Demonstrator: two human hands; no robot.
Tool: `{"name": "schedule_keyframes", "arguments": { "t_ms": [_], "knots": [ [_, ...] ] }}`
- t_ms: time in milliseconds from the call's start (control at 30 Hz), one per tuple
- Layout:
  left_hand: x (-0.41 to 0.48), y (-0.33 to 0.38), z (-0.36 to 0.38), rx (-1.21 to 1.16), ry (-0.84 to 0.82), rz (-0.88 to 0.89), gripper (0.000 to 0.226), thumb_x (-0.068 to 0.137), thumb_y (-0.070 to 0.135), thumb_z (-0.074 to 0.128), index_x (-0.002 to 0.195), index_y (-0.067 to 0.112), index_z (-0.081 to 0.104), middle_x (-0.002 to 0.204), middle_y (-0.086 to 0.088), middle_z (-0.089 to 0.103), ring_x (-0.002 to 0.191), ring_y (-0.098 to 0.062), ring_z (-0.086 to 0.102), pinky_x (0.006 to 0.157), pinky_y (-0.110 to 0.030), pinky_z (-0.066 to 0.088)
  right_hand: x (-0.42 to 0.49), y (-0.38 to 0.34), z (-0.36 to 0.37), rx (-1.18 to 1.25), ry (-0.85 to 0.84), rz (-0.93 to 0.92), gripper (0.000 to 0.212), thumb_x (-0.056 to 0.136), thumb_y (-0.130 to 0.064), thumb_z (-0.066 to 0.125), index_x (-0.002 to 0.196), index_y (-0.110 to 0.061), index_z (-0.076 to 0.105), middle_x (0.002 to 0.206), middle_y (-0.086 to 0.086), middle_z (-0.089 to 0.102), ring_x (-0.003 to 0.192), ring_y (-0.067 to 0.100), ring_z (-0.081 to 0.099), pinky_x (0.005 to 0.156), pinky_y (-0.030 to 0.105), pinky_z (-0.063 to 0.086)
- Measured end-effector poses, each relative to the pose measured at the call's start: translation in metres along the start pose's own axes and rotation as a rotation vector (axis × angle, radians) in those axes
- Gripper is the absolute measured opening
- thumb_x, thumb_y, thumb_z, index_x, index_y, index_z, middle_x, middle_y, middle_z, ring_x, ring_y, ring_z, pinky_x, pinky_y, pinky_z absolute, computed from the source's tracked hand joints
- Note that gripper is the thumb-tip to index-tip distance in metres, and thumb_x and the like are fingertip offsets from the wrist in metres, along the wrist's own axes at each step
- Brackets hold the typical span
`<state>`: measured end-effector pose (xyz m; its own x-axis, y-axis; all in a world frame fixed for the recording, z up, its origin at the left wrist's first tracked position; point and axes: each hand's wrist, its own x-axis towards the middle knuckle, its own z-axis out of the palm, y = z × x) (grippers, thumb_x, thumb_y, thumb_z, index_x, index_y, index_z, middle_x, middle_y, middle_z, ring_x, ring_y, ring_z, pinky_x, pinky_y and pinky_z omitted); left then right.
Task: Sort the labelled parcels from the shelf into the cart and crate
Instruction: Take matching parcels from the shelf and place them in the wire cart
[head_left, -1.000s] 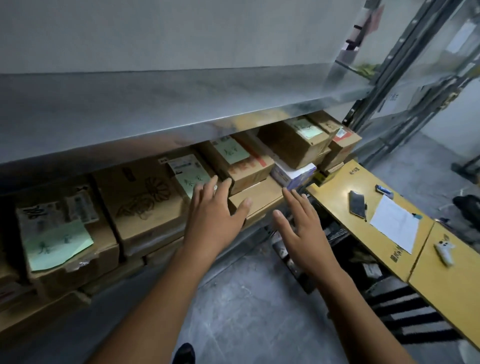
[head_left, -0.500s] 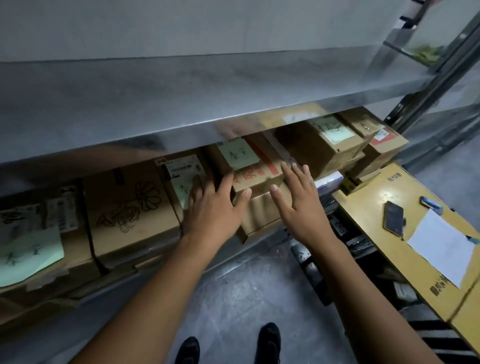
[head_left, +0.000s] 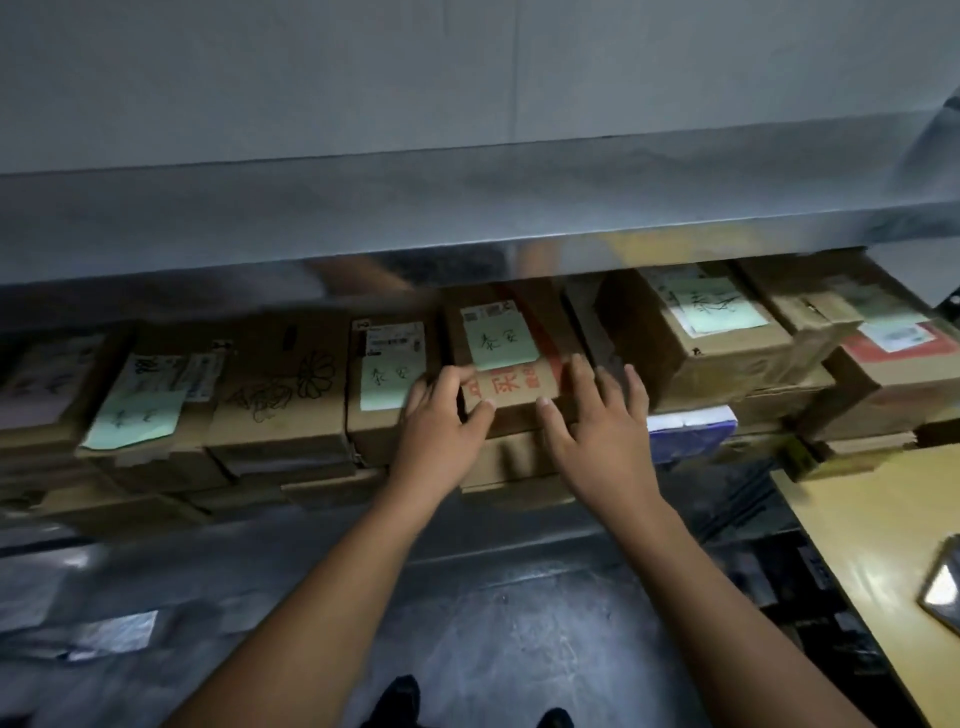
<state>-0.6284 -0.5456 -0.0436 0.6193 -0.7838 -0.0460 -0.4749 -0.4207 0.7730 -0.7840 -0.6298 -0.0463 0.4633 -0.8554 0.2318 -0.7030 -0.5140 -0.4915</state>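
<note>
Left hand (head_left: 441, 421) grips the parcel (head_left: 511, 395) at its left front corner, thumb on top. Right hand (head_left: 597, 421) rests spread, fingers straight, on its right edge. Parcel sits mid-row at the shelf (head_left: 467, 218) front edge, green label (head_left: 501, 345) up.

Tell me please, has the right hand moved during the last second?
Yes. The right hand went forward and leftward, from before the blue-white parcel onto the red-printed parcel, which its fingers now touch.

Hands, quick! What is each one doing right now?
Left hand: fingers curled round the red-printed box, at its left corner.
Right hand: open, straight fingers resting on that box.
</note>
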Motion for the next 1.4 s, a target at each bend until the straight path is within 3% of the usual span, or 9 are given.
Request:
{"name": "schedule_keyframes", "arguments": {
  "t_ms": [167, 300, 500, 600, 700, 833, 967, 1200, 1400],
  "knots": [
    [-0.011, 0.014, 0.014, -0.213, 0.128, -0.132, 0.036, 0.098, 0.029, 0.058, 0.132, 0.041, 0.053, 0.141, 0.007, 0.053, 0.128, -0.012, 0.052, 0.109, -0.036, 0.045, -0.013, 0.009, -0.01, 0.204, -0.055, -0.006, 0.075, 0.098, -0.06, 0.046, 0.16, -0.02, 0.031, 0.159, 0.012, 0.04, 0.153, 0.026, 0.012, 0.125, 0.043, 0.018],
    [-0.033, 0.027, 0.018, -0.481, 0.208, -0.167, 0.028, 0.104, 0.021, 0.056, 0.128, 0.036, 0.056, 0.127, 0.012, 0.063, 0.117, -0.003, 0.06, 0.09, -0.02, 0.05, -0.023, 0.017, -0.021, 0.358, -0.038, 0.002, 0.072, 0.1, -0.05, 0.055, 0.159, -0.015, 0.033, 0.156, 0.005, 0.037, 0.147, 0.02, 0.02, 0.119, 0.035, 0.026],
    [-0.071, 0.022, 0.015, -0.7, 0.306, -0.124, 0.045, 0.102, 0.016, 0.06, 0.137, 0.042, 0.052, 0.138, 0.013, 0.059, 0.118, 0.0, 0.062, 0.099, -0.03, 0.055, -0.044, 0.001, -0.024, 0.506, 0.012, 0.035, 0.085, 0.094, -0.05, 0.067, 0.161, -0.016, 0.027, 0.145, -0.005, 0.032, 0.138, 0.017, 0.032, 0.114, 0.043, 0.042],
    [-0.094, 0.012, 0.002, -0.737, 0.353, -0.108, 0.064, 0.101, 0.015, 0.063, 0.155, 0.036, 0.037, 0.141, 0.017, 0.049, 0.106, 0.015, 0.061, 0.087, -0.019, 0.056, -0.061, -0.015, -0.024, 0.497, 0.02, 0.032, 0.097, 0.09, -0.056, 0.069, 0.163, -0.016, 0.019, 0.14, -0.008, 0.028, 0.139, 0.016, 0.029, 0.116, 0.041, 0.041],
    [-0.118, 0.0, -0.018, -0.744, 0.338, -0.067, 0.064, 0.102, 0.014, 0.061, 0.157, 0.034, 0.037, 0.147, 0.014, 0.042, 0.114, 0.006, 0.06, 0.088, -0.021, 0.057, -0.081, -0.035, -0.024, 0.493, 0.017, 0.045, 0.102, 0.086, -0.06, 0.073, 0.163, -0.021, 0.018, 0.134, -0.009, 0.027, 0.136, 0.016, 0.03, 0.115, 0.045, 0.043],
    [-0.161, -0.029, -0.058, -0.75, 0.385, -0.049, 0.044, 0.102, 0.022, 0.062, 0.141, 0.04, 0.053, 0.142, 0.008, 0.046, 0.122, -0.006, 0.06, 0.09, -0.028, 0.06, -0.122, -0.079, -0.019, 0.52, -0.015, 0.01, 0.092, 0.081, -0.061, 0.077, 0.154, -0.036, 0.028, 0.12, -0.015, 0.026, 0.127, 0.012, 0.034, 0.109, 0.043, 0.048],
    [-0.222, -0.076, -0.108, -0.81, 0.464, -0.055, 0.034, 0.094, 0.037, 0.073, 0.117, 0.053, 0.053, 0.14, -0.003, 0.054, 0.117, -0.015, 0.067, 0.086, -0.035, 0.063, -0.177, -0.138, -0.007, 0.593, -0.105, -0.085, 0.087, 0.078, -0.06, 0.079, 0.147, -0.045, 0.028, 0.134, -0.011, 0.03, 0.133, 0.018, 0.04, 0.105, 0.047, 0.052],
    [-0.327, -0.163, -0.186, -0.797, 0.604, -0.144, 0.068, 0.096, 0.024, 0.071, 0.153, 0.039, 0.037, 0.133, 0.011, 0.063, 0.108, 0.003, 0.066, 0.082, -0.023, 0.058, -0.264, -0.236, 0.034, 0.646, -0.352, -0.248, 0.097, 0.083, -0.062, 0.074, 0.158, -0.046, 0.016, 0.138, -0.022, 0.028, 0.132, 0.008, 0.042, 0.105, 0.047, 0.054],
    [-0.386, -0.226, -0.255, -0.707, 0.753, -0.259, 0.079, 0.086, 0.052, 0.074, 0.153, 0.054, 0.033, 0.144, 0.008, 0.045, 0.126, -0.008, 0.057, 0.1, -0.041, 0.056, -0.308, -0.32, 0.069, 0.657, -0.53, -0.414, 0.098, 0.081, -0.073, 0.069, 0.158, -0.051, 0.013, 0.14, -0.019, 0.03, 0.131, 0.007, 0.045, 0.101, 0.046, 0.057]
  ]
}}
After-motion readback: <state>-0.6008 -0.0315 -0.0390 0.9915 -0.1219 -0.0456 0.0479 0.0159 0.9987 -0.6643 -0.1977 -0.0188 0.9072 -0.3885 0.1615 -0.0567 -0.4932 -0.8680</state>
